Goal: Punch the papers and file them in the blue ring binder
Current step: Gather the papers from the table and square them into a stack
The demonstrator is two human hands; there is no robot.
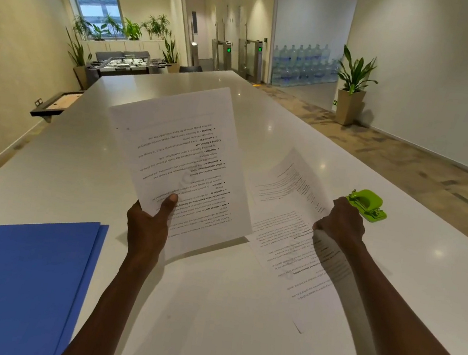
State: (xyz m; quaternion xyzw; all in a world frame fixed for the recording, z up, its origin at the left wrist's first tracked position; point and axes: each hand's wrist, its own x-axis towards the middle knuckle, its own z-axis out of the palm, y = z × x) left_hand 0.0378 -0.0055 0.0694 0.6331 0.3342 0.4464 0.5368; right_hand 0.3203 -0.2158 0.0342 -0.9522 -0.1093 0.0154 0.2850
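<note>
My left hand (149, 222) holds a printed sheet (181, 158) up above the white table, thumb on its front near the bottom edge. My right hand (340, 222) grips the edge of a second printed sheet (288, 230), which lifts and curls off the table and looks blurred. The blue ring binder (16, 282) lies closed at the near left of the table. A green hole punch (367, 205) sits on the table just beyond my right hand, apart from it.
The long white table (204, 338) stretches away from me, with its edges at left and right. A foosball table (125, 64) and potted plants stand beyond its far end. Carpeted floor and a planter (350, 103) lie to the right.
</note>
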